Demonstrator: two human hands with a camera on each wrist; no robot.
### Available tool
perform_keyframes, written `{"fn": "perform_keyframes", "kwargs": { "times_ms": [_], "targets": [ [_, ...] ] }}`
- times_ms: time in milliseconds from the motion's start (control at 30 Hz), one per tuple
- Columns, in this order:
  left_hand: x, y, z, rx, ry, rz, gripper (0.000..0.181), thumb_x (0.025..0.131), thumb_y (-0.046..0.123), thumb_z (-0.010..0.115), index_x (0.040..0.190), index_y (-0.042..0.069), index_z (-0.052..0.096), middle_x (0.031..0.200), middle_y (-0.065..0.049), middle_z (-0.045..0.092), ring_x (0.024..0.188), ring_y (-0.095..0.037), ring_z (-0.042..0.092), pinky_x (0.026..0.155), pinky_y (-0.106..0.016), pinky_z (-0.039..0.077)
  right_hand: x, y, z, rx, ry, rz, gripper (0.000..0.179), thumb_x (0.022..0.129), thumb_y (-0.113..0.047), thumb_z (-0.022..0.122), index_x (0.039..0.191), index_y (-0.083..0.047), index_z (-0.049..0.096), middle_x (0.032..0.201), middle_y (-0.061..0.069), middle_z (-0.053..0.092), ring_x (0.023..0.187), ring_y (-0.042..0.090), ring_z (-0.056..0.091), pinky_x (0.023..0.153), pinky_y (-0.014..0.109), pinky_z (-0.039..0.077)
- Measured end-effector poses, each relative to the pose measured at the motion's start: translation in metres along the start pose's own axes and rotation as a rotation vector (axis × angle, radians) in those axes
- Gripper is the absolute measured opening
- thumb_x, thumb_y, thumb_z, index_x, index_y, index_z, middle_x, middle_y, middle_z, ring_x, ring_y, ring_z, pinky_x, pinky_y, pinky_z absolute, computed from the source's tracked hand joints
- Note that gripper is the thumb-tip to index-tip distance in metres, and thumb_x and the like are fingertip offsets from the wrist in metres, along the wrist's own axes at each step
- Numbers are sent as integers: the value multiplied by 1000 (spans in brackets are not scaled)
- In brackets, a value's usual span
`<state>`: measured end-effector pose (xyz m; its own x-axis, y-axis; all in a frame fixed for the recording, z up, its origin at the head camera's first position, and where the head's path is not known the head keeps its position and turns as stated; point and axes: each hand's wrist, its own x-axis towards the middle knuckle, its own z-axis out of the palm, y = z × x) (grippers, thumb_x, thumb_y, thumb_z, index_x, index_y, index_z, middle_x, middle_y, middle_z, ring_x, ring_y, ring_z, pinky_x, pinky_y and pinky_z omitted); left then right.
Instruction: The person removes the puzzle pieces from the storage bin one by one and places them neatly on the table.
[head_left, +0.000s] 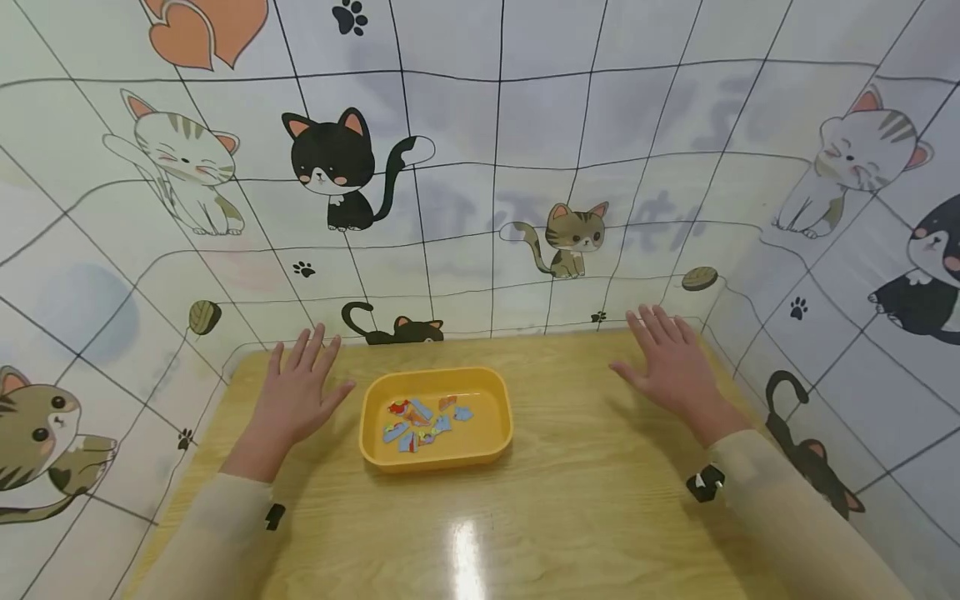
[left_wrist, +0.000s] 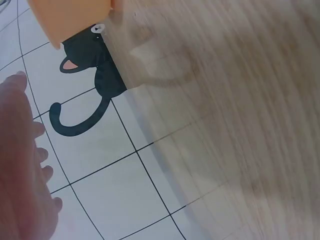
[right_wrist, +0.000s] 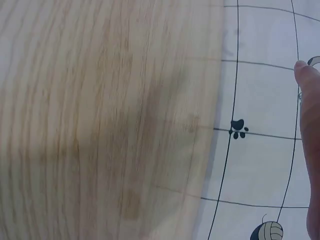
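Observation:
A yellow tray [head_left: 480, 446] sits on the wooden table, holding several small flat puzzle pieces [head_left: 408, 442] in light blue, red and orange. To its left my left hand [head_left: 298, 390] is held palm down with fingers spread and nothing in it. My right hand [head_left: 670, 371] is well to the right of the tray, fingers straight and thumb out, also holding nothing. In the left wrist view the tray's edge [left_wrist: 70, 20] shows at the top, beside the left hand [left_wrist: 22, 170]. At the right border of the right wrist view appears part of the right hand [right_wrist: 311, 125].
The light wooden table [head_left: 570, 500] carries the tray. White cloth walls [head_left: 465, 200] with black grid lines and printed cats rise at the back and both sides. Small dark devices [head_left: 705, 483] are worn at both wrists, over pale sleeves.

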<state>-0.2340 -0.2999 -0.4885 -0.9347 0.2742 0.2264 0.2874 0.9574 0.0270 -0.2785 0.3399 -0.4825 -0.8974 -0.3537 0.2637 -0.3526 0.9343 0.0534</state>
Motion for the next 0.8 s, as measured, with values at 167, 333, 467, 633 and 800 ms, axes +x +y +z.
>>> {"fn": "perform_keyframes", "kwargs": {
  "times_ms": [167, 333, 467, 633, 800],
  "targets": [
    [-5, 4, -3, -60, 44, 43, 77, 113, 55, 54, 172, 9, 37, 183, -21, 17, 163, -49, 25, 129, -73, 19, -1, -16, -2, 90, 57, -19, 96, 105, -63, 64, 172, -2, 35, 175, 26, 34, 161, 50, 30, 131, 69, 21],
    [-13, 10, 2, -254, 59, 88, 72, 111, 46, 63, 168, 7, 43, 179, -22, 26, 157, -53, 34, 123, -77, 30, -4, -39, -1, 271, 107, -24, 82, 104, -48, 74, 163, 2, 49, 163, 28, 50, 150, 52, 45, 122, 70, 36],
    [-22, 17, 8, -413, 30, 76, 74, 109, 43, 69, 168, 7, 43, 178, -20, 29, 159, -51, 32, 123, -77, 31, -8, -60, 2, 422, 102, -21, 74, 104, -40, 78, 160, 2, 52, 159, 27, 55, 147, 50, 48, 120, 71, 38],
    [-27, 30, 13, -553, -17, 46, 83, 106, 44, 75, 171, 9, 38, 179, -14, 31, 163, -46, 29, 126, -74, 28, -13, -80, 8, 555, 92, -12, 68, 104, -33, 80, 158, -1, 55, 156, 24, 56, 147, 48, 48, 119, 70, 40],
    [-32, 39, 17, -615, -41, 57, 94, 99, 45, 83, 173, 10, 36, 179, -14, 31, 163, -47, 27, 125, -76, 26, -13, -102, 8, 621, 111, -35, 61, 104, -30, 81, 153, -1, 60, 151, 22, 61, 143, 46, 53, 114, 70, 45]
  ]
}}
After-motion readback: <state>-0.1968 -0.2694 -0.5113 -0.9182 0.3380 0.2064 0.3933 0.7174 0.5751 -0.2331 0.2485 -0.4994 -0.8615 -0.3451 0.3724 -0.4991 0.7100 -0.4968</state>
